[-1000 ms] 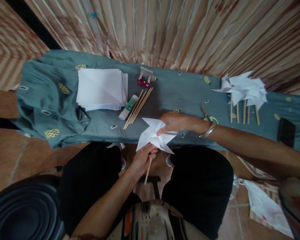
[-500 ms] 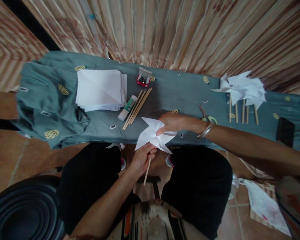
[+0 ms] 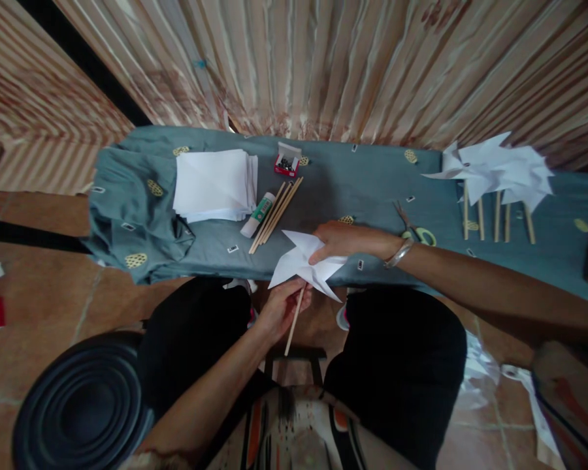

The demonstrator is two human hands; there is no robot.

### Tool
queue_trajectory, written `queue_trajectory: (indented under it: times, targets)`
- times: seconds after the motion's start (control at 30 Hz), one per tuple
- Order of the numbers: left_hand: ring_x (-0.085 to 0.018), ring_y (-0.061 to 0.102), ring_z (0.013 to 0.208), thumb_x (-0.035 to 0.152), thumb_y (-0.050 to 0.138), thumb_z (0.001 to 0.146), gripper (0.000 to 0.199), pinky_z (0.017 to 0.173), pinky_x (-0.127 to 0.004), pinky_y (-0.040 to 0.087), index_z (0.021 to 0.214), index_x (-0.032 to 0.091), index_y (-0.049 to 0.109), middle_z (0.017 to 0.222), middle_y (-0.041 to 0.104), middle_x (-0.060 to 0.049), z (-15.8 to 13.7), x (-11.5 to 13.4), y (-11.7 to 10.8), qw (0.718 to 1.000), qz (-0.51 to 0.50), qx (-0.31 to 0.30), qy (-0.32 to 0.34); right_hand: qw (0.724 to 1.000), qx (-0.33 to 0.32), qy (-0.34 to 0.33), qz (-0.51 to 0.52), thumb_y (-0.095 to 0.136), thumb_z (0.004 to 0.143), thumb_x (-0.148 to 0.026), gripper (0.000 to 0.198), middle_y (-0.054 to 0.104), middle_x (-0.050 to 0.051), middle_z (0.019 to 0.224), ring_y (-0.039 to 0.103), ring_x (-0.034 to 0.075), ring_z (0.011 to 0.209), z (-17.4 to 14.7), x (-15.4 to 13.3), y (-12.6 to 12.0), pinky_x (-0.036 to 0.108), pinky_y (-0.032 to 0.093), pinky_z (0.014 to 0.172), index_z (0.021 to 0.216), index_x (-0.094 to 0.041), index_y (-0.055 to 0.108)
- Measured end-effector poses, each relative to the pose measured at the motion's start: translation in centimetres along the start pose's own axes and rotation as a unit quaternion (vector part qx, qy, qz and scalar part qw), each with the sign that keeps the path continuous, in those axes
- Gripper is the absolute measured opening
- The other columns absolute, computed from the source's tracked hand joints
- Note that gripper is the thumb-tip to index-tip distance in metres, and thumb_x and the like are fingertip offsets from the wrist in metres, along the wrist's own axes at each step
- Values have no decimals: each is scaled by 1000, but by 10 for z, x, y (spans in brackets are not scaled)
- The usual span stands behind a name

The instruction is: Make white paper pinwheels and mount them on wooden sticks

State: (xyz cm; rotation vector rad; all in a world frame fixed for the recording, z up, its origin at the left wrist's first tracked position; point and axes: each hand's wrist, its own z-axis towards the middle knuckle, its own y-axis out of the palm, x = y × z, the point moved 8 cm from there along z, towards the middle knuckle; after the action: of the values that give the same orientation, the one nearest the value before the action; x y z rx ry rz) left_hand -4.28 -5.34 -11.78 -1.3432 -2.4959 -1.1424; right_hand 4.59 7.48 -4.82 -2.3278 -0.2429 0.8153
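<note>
A white paper pinwheel (image 3: 301,261) is between my two hands at the front edge of the cloth-covered table. My left hand (image 3: 285,308) is closed just below the paper, around the upper part of the pinwheel's wooden stick (image 3: 294,326), which slants down toward my lap. From the right, my right hand (image 3: 337,240) grips the paper blades, thumb on top and the other fingers mostly hidden. The point where stick and paper meet is covered by blades and fingers.
On the green tablecloth (image 3: 372,189) lie a stack of white paper (image 3: 213,185), a glue stick (image 3: 257,214), loose wooden sticks (image 3: 277,215) and a red box of small metal pieces (image 3: 287,160). Scissors (image 3: 414,228) and several finished pinwheels (image 3: 500,166) are rightward. A black stool (image 3: 85,405) stands left.
The camera view has shifted, so the table items appear further right. Both hands keep their hold on the pinwheel; my left fingers have loosened slightly around the stick.
</note>
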Motion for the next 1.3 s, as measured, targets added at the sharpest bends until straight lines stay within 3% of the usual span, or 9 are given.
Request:
queue_trajectory:
  times: [0.1, 0.17, 0.3, 0.4, 0.47, 0.57, 0.7, 1.03, 1.3]
  targets:
    - [-16, 66, 74, 23, 84, 59, 28, 72, -27, 54, 81, 9, 73, 82, 71, -9, -15, 0, -12, 999, 24, 26, -1, 1000, 2, -18, 12, 68, 77, -40, 32, 75, 8, 81, 64, 16, 67, -2, -3, -1, 22, 36, 55, 90, -11, 74]
    - [-15, 65, 76, 22, 86, 56, 30, 73, -25, 52, 80, 11, 73, 82, 71, -8, -29, 7, -28, 996, 55, 67, 28, 1000, 1, -27, 13, 67, 77, -41, 33, 74, 9, 80, 65, 17, 68, 0, -2, 0, 23, 36, 55, 90, -11, 74]
    - [-13, 58, 71, 19, 85, 58, 22, 68, -21, 45, 78, 16, 75, 74, 67, -3, -57, 51, -38, 956, 195, 94, 197, 999, 0, -40, 6, 67, 76, -44, 35, 74, 8, 77, 65, 17, 67, 5, 3, 2, 23, 37, 56, 88, -11, 74]
    - [-15, 56, 74, 14, 80, 63, 12, 70, -22, 42, 73, 19, 76, 76, 66, -4, -57, 87, -5, 889, 346, 34, 298, 999, 3, -40, 2, 67, 76, -45, 35, 73, 7, 75, 63, 16, 64, 7, 5, 4, 23, 35, 55, 87, -12, 74]
    - [-16, 54, 72, 12, 78, 66, 11, 69, -23, 40, 73, 21, 76, 75, 65, -4, -41, 99, 26, 853, 413, -34, 318, 999, 10, -46, -5, 66, 77, -45, 35, 72, 7, 73, 61, 15, 62, 7, 5, 4, 23, 34, 54, 86, -12, 73]
    - [-15, 53, 66, 11, 75, 68, 17, 67, -24, 38, 80, 22, 77, 78, 64, -4, -14, 105, 65, 788, 499, -128, 336, 998, 32, -52, -30, 64, 77, -43, 34, 71, 6, 73, 58, 14, 61, 8, 4, 2, 23, 32, 53, 87, -12, 73]
    - [-15, 52, 63, 12, 73, 69, 15, 64, -25, 34, 80, 23, 76, 75, 62, -3, 8, 99, 83, 708, 587, -167, 357, 998, 39, -16, -53, 66, 72, -44, 36, 69, 6, 71, 54, 14, 58, 9, 9, 1, 24, 29, 51, 87, -11, 74]
    - [-14, 54, 62, 9, 69, 72, 10, 62, -24, 35, 72, 18, 72, 71, 61, -3, 11, 95, 84, 679, 618, -142, 369, 998, 41, -27, -47, 63, 76, -40, 34, 68, 6, 72, 52, 13, 59, 4, 5, 0, 25, 29, 53, 87, -9, 73]
    - [-13, 60, 67, 13, 63, 79, 5, 61, -23, 43, 77, 15, 67, 75, 63, -2, 14, 89, 84, 605, 687, -133, 380, 998, 54, -22, -21, 65, 76, -47, 35, 66, 3, 69, 52, 12, 58, 6, 12, 3, 25, 29, 53, 82, -13, 72]
